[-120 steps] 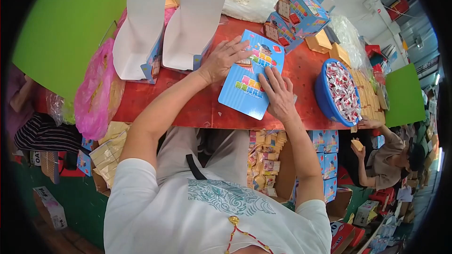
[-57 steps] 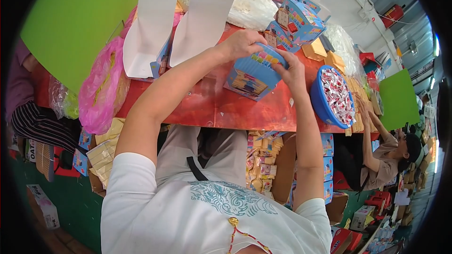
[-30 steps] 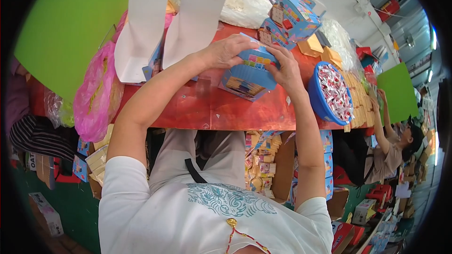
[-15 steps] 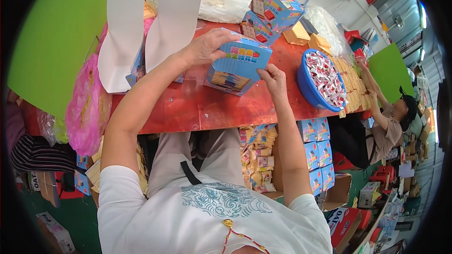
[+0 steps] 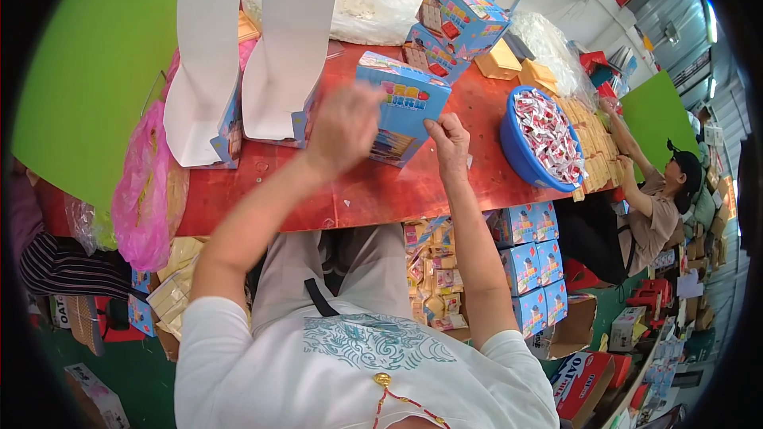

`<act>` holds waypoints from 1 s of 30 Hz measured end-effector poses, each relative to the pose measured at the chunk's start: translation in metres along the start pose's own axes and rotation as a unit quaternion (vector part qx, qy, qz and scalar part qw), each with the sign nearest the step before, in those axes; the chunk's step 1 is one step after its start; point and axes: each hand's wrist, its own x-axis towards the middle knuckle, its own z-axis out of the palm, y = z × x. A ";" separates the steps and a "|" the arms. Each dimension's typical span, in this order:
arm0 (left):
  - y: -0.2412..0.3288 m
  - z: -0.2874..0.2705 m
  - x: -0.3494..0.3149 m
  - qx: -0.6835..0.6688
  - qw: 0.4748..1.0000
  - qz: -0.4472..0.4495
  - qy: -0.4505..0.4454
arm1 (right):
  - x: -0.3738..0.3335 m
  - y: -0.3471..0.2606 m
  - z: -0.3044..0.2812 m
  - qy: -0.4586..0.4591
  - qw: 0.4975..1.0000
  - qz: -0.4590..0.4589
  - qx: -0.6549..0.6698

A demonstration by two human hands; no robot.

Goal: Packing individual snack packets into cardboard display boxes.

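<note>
A blue printed cardboard box [image 5: 415,115] stands on the red table in front of me, its top panel closed and a row of tan contents showing low on its front. My right hand [image 5: 451,141] pinches the box's right edge between thumb and fingers. My left hand [image 5: 343,129] is smeared by motion at the box's left side, covering part of it; whether it touches the box I cannot tell. To the left, two boxes with tall raised white flaps [image 5: 208,48] stand side by side on the table [image 5: 366,199].
A blue basin [image 5: 520,160] of small red-and-white sachets sits at right, beside rows of tan packets [image 5: 596,139]. Behind are stacked blue boxes [image 5: 469,20] and a white bag [image 5: 369,4]. A pink plastic bag [image 5: 143,199] hangs at left. Another person [image 5: 664,199] works at right.
My left hand has come off the box's top left corner and moved down toward me. The box has shifted slightly left, with my right hand still at its edge.
</note>
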 end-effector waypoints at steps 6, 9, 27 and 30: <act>0.042 0.071 -0.070 -0.254 0.912 -0.309 -0.095 | 0.001 0.003 0.008 0.010 0.999 -0.024 0.037; 0.044 0.086 -0.073 -0.289 0.889 -0.345 -0.090 | -0.001 0.004 0.010 0.015 0.999 -0.022 0.038; 0.042 0.089 -0.069 -0.326 0.874 -0.349 -0.084 | 0.000 0.012 0.005 -0.004 0.999 -0.028 0.018; 0.038 0.090 -0.073 -0.334 0.873 -0.347 -0.074 | -0.004 0.008 0.003 -0.022 1.000 -0.009 -0.011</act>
